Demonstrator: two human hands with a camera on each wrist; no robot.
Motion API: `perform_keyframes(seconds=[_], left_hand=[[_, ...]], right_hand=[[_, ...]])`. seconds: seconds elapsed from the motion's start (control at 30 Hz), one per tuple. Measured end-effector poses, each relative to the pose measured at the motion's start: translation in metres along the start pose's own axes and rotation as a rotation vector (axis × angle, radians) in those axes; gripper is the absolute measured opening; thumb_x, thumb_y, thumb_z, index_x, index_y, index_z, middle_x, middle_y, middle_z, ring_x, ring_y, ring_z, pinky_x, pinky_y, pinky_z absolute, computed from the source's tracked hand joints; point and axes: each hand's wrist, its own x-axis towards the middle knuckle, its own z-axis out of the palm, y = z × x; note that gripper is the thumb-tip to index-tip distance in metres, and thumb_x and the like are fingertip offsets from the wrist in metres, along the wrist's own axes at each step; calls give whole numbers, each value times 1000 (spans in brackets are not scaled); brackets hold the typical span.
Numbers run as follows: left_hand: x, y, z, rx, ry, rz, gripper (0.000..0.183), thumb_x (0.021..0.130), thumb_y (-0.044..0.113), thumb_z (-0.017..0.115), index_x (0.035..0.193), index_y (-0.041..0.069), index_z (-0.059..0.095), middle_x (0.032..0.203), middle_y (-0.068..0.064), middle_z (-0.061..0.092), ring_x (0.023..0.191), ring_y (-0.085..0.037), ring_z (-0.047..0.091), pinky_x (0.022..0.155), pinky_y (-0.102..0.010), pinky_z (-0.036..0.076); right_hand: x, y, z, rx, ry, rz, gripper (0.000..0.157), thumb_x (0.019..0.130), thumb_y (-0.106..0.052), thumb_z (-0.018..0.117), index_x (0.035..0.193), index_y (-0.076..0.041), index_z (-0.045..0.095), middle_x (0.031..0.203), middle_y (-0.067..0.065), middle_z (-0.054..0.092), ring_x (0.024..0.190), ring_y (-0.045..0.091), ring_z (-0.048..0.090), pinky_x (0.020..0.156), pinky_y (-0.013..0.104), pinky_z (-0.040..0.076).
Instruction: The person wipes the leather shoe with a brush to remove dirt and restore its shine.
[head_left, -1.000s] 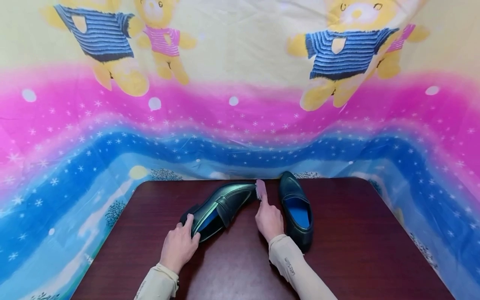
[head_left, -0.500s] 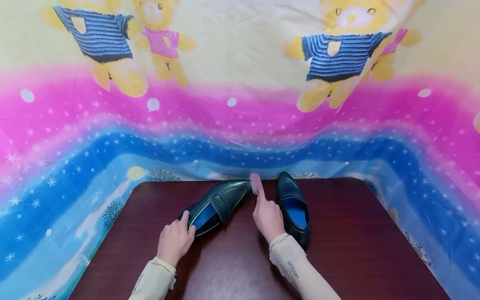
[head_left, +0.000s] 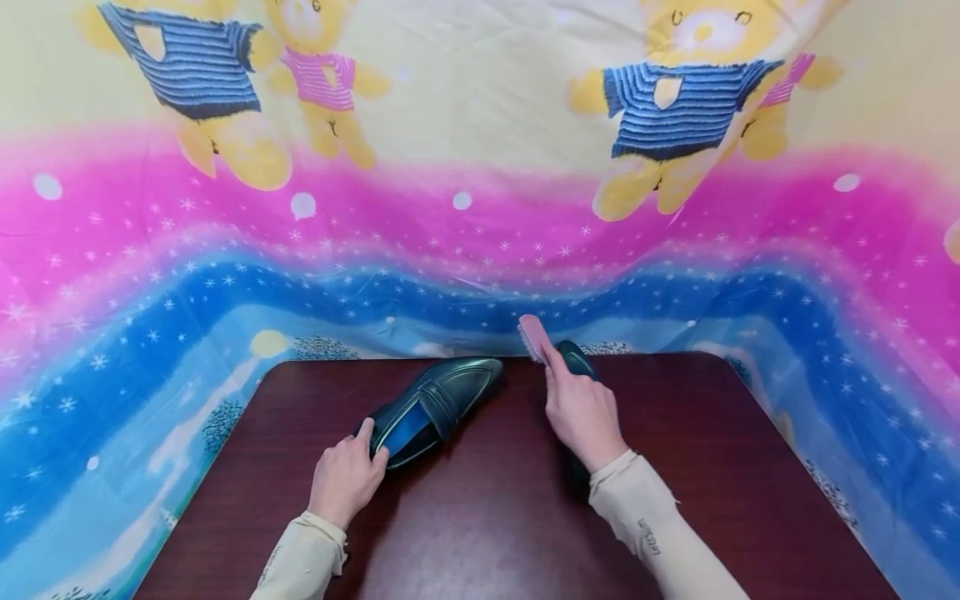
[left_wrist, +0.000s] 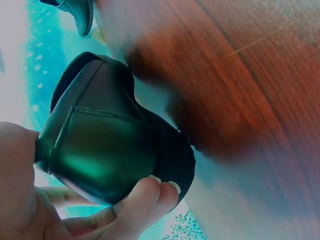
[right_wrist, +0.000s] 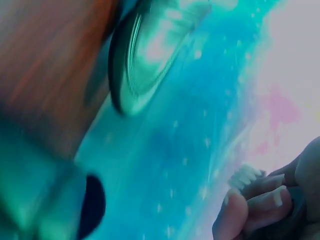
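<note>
My left hand [head_left: 349, 481] grips a dark green leather loafer [head_left: 459, 386] by its heel, with the toe pointing to the back right. In the left wrist view its fingers curl under the heel [left_wrist: 110, 150], and the sole is tipped off the table. My right hand [head_left: 587, 417] holds a small pink brush [head_left: 534, 335], its white bristles facing left. A stretch of backdrop shows between the brush and the held loafer. Behind the right hand stands the other loafer [head_left: 576, 358], mostly hidden; only its toe shows clearly.
The dark red-brown wooden table [head_left: 480, 533] has rounded far corners. A patterned cloth [head_left: 465, 275] with bears and snowflakes hangs right behind its far edge and along both sides.
My right hand has drawn the brush away from the held loafer's toe, up and to the right, now overlapping the other loafer. The left hand keeps its grip on the heel.
</note>
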Motion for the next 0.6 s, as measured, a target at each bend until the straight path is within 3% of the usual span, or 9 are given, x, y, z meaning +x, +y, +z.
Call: perform_keyframes(seconds=[0.13,0.4,0.6], left_hand=[[1,-2,1,-2,4,-1,52,99,28,62,143,0,56,88,-22,71,58,-27,59,69,-52,57],[2,-3,3,-5,4,-1,53,98,28,62,143,0,55,90,-24,71,60,-29,60,69,-53,57],[1,-3,3,-4,0,0,54,98,28,62,144,1,55,94,-25,72,62,-29,61,70,-53,57]], right_hand=[[4,24,-14,-21,10,8,47,109,-23,49,156,-22,47,52,5,46,43,23,43,44,40,36],[4,77,-29,-55,29,54,45,110,-26,44,154,-18,47,53,8,49,45,26,46,45,44,36],[-1,125,-35,-77,-14,116,48,112,-27,38,158,-15,41,52,7,46,44,25,44,45,43,35]])
